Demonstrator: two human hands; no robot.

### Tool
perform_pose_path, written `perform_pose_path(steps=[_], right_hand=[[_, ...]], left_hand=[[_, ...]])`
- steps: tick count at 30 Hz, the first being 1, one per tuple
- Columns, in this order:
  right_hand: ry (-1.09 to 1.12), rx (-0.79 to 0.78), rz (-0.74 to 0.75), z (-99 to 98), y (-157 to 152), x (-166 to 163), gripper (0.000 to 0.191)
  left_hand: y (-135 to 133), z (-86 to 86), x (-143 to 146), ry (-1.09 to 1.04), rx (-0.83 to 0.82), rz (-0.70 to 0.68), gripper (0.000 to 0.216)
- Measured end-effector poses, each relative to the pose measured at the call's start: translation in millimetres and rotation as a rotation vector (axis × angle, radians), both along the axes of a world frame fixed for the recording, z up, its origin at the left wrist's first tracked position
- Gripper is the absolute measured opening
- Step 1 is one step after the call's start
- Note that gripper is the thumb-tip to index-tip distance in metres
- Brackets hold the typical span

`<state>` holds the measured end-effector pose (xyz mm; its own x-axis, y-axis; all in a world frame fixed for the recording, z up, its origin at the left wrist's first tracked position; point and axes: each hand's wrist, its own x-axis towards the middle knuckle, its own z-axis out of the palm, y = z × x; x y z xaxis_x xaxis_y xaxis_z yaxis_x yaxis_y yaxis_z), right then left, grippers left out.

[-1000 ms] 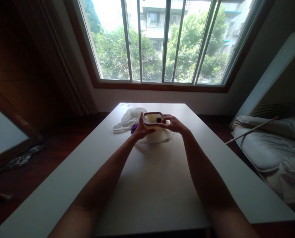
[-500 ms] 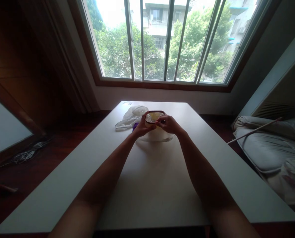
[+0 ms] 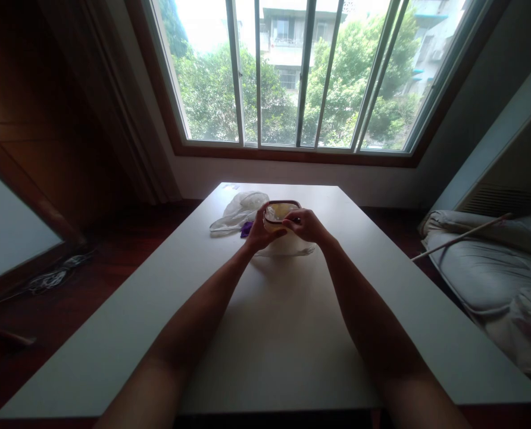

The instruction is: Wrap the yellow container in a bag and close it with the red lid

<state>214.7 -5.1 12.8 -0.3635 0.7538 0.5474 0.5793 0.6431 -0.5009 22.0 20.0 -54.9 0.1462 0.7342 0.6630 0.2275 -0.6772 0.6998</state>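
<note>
A small, pale bin [image 3: 284, 204] with a brown rim stands at the far middle of the white table, its mouth facing up. Thin translucent plastic [image 3: 303, 251] spreads around its lower part. My left hand [image 3: 261, 231] grips the bin's left side, thumb along the near face. At the near right of the rim, my right hand [image 3: 306, 225] has its fingers pinched together on the edge; whether plastic is between them is hard to see. Crumpled whitish material shows inside the bin. Just left of my left hand lies a small purple item [image 3: 246, 229].
A crumpled clear plastic bag [image 3: 239, 213] lies on the table [image 3: 265, 333] left of the bin. Beyond the far edge is a wide window [image 3: 292, 89]. A padded grey bundle [image 3: 484, 256] with a stick [image 3: 462, 237] across it sits at right. Cables [image 3: 51, 277] lie on the left floor.
The view has shifted slightly. My left hand sits a little further right against the bin, and more of the purple item shows. My right hand stays pinched at the rim.
</note>
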Motion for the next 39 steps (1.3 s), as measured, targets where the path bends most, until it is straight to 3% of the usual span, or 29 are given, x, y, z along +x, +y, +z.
perform_pose_path(steps=[11,24,39], right_hand=[[0.07,-0.05,-0.007,-1.1,-1,-1,0.014],[0.212,-0.051,-0.019,0.5,-1,-3,0.018],[0.231,0.135,-0.028,3.8,-4,-7,0.018]], left_hand=[[14,-16.1,-5,0.014,-0.004,-0.088,0.126],[15,-19.7,-7,0.059,0.066,-0.027,0.129],[16,-18.3,-9,0.114,0.132,-0.026,0.126]])
